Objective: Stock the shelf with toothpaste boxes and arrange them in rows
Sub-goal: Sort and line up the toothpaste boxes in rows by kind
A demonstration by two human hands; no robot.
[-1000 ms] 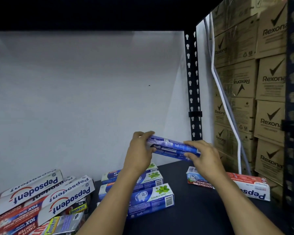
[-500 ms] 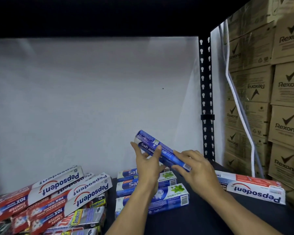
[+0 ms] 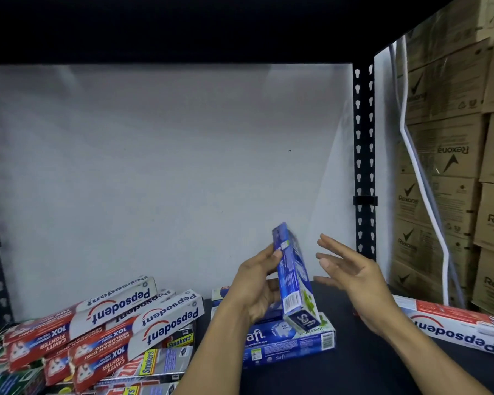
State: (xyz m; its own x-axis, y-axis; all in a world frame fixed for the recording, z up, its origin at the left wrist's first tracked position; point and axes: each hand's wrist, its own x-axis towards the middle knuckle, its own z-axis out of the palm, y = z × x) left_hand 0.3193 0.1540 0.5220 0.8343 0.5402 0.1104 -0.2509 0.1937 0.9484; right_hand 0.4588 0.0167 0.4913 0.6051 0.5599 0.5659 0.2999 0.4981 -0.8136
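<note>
A dark shelf point(image 3: 354, 374) holds a jumbled heap of red boxes point(image 3: 111, 332) at left and a short blue row point(image 3: 285, 342) mid-shelf. The left hand point(image 3: 257, 289) grips a blue box point(image 3: 293, 277) nearly upright above that row. The right hand point(image 3: 351, 269) is spread and empty. Most arranging seems undone.

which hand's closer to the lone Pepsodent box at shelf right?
Right. The right hand is open just left of the Pepsodent box; the left hand is farther left, gripping a blue Safi box.

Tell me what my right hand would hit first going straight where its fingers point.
Most likely the blue Safi toothpaste carton that the left hand holds on end; the open right hand points leftward at it, though depth is unclear.
</note>
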